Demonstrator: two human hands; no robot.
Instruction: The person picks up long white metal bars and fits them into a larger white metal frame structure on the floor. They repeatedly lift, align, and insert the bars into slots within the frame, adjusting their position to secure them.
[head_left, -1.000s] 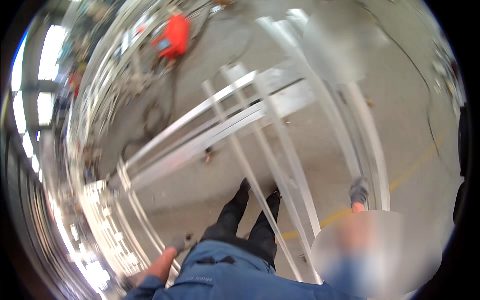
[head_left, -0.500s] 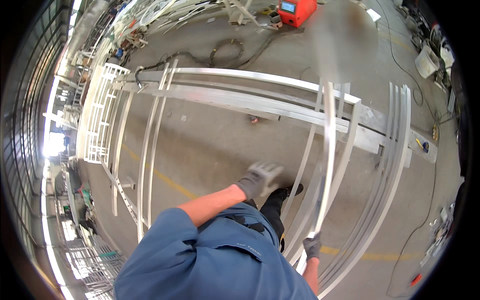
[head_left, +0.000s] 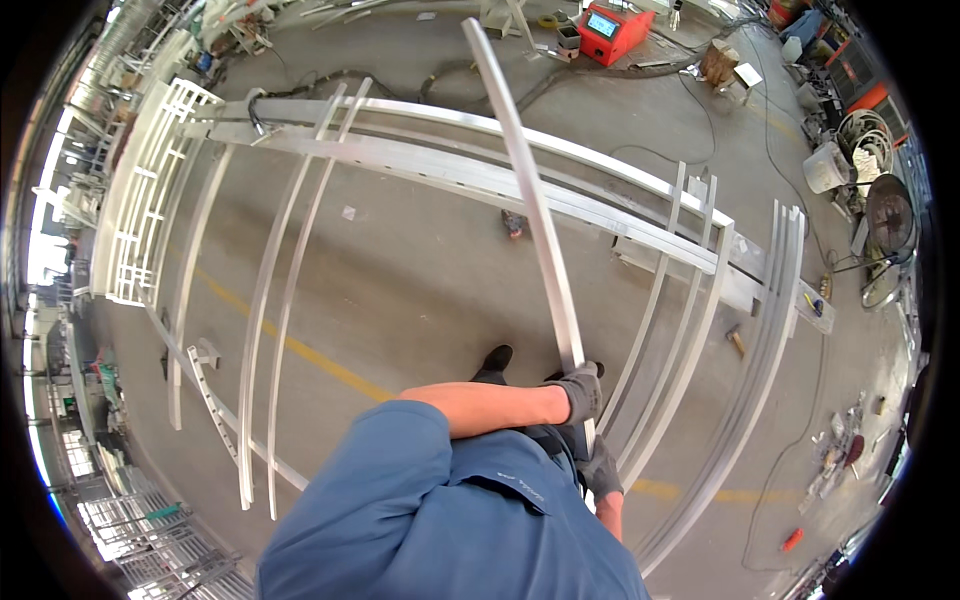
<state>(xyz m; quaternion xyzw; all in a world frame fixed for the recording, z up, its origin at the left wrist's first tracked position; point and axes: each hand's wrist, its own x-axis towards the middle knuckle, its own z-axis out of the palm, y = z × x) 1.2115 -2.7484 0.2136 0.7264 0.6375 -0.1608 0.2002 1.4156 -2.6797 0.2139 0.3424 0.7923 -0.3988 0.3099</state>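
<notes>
A long, silvery square metal tube [head_left: 535,205] slants up and away from my waist, its far end high above the frame. My left hand [head_left: 579,394], in a grey glove, is closed round its lower part. Just below, my right hand [head_left: 602,472], gloved too, grips the same tube near its lower end; some of its fingers are hidden. Beneath the tube, a long metal frame rail [head_left: 440,178] runs across the work area from left to right. Several loose metal bars [head_left: 655,345] lie across its right part, beside my hands.
Two long bars [head_left: 268,290] cross on the left, near a white lattice panel [head_left: 150,205]. A hammer [head_left: 736,340] lies by more bars [head_left: 765,370] at right. A red machine [head_left: 612,36] stands at the back among cables. Scraps [head_left: 840,445] litter the far right floor.
My left hand, free and open before, has moved right and taken hold of the tube. The tube's far end has swung to the left. My view has shifted a little.
</notes>
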